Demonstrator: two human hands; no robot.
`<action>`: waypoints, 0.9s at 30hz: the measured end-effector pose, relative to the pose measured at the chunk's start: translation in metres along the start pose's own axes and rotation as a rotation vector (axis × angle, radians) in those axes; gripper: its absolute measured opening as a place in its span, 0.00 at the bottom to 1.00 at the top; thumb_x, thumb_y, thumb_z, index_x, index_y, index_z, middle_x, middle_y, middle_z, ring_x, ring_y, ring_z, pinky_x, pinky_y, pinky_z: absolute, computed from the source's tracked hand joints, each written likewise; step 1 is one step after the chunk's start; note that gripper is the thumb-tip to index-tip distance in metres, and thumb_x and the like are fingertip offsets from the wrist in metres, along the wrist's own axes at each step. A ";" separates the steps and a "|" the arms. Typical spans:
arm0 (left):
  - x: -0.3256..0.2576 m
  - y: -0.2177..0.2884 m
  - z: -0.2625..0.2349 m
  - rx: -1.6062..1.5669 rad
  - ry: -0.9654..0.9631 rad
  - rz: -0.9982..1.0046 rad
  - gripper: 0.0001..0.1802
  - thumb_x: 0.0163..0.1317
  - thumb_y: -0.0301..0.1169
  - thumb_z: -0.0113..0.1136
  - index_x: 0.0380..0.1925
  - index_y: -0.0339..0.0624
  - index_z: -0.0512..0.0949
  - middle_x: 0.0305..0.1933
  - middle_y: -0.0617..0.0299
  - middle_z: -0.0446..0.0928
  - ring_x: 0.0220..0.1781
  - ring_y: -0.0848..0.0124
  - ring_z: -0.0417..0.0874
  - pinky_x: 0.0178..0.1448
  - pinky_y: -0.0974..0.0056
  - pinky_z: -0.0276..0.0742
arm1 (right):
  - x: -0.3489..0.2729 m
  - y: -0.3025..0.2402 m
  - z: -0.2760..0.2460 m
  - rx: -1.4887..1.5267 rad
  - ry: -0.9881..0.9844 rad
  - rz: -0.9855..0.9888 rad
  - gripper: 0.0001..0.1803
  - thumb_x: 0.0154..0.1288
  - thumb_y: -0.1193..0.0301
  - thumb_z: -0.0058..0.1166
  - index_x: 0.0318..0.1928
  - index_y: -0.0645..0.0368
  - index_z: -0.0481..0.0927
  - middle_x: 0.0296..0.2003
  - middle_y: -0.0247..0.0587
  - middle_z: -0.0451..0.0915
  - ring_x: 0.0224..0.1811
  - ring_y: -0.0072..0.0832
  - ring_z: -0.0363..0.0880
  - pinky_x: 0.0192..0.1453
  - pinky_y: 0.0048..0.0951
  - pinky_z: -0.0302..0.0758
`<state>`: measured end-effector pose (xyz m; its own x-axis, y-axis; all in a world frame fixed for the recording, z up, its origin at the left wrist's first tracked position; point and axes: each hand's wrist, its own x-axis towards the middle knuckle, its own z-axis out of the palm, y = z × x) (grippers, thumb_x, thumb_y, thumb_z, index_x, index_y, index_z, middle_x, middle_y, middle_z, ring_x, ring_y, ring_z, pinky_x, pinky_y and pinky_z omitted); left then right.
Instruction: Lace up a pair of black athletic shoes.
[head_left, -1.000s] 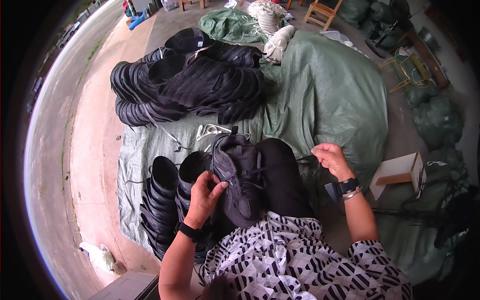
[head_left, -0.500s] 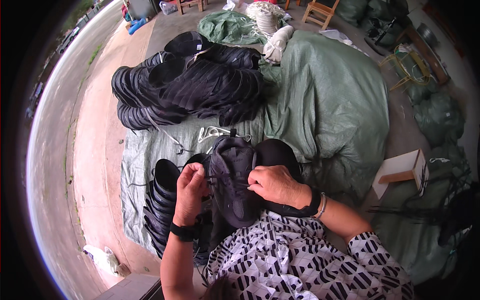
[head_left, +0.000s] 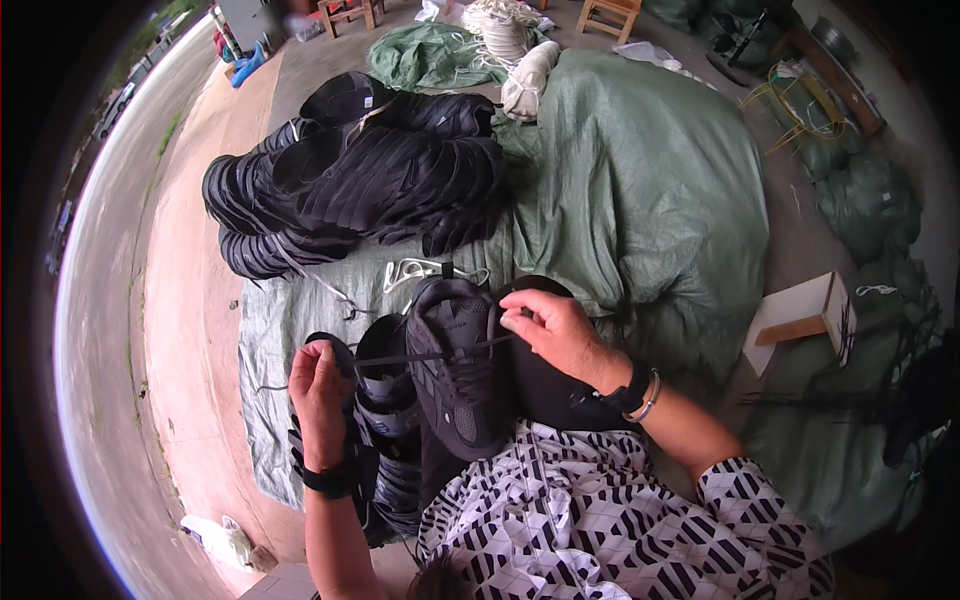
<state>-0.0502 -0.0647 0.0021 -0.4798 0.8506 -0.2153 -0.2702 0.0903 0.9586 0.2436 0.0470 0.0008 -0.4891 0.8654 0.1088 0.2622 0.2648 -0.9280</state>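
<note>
A black sneaker [head_left: 450,392] rests across my lap, its toe pointing toward me and its opening away. One black shoelace [head_left: 400,357] runs taut from the shoe's eyelets out to the left, where my left hand [head_left: 318,400] pinches it. On the other side, my right hand [head_left: 560,335] pinches the lace's other end, drawn up to the right of the tongue. Left of the sneaker stand nested rows of black shoe uppers [head_left: 385,425], partly covered by my left hand and wrist.
A large pile of black shoe uppers [head_left: 400,185] lies ahead on a pale green woven sheet [head_left: 275,370]. White cord [head_left: 425,270] sits just beyond the sneaker. A bulky green sack [head_left: 640,200] fills the right side, near a white board [head_left: 795,320]. Wooden stools [head_left: 608,18] stand behind.
My left hand has moved left and down, away from the sneaker, stretching the lace. My right hand has risen slightly up and right. The view has shifted a little.
</note>
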 end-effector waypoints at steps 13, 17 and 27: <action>-0.023 -0.071 -0.043 0.413 -0.003 0.037 0.09 0.67 0.31 0.52 0.42 0.39 0.75 0.28 0.72 0.72 0.27 0.84 0.67 0.33 0.78 0.62 | -0.049 0.031 -0.079 0.146 0.009 0.425 0.10 0.65 0.74 0.49 0.44 0.66 0.78 0.30 0.37 0.82 0.19 0.16 0.69 0.27 0.22 0.72; -0.027 -0.037 0.006 0.509 -0.086 0.230 0.20 0.67 0.24 0.48 0.59 0.39 0.66 0.32 0.66 0.78 0.34 0.80 0.72 0.41 0.75 0.67 | -0.041 0.042 -0.084 -0.339 0.055 0.132 0.14 0.65 0.78 0.44 0.50 0.63 0.74 0.31 0.39 0.81 0.20 0.19 0.70 0.28 0.23 0.73; -0.044 -0.027 0.058 0.247 -0.188 0.126 0.08 0.67 0.27 0.52 0.41 0.35 0.75 0.36 0.62 0.80 0.37 0.77 0.80 0.42 0.73 0.76 | -0.013 0.004 0.002 -0.029 -0.144 0.013 0.04 0.62 0.76 0.49 0.37 0.62 0.73 0.25 0.44 0.80 0.28 0.35 0.81 0.33 0.31 0.76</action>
<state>0.0263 -0.0743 -0.0036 -0.3276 0.9417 -0.0762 0.0026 0.0816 0.9967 0.2497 0.0359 -0.0055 -0.5991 0.7995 0.0426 0.2922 0.2679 -0.9181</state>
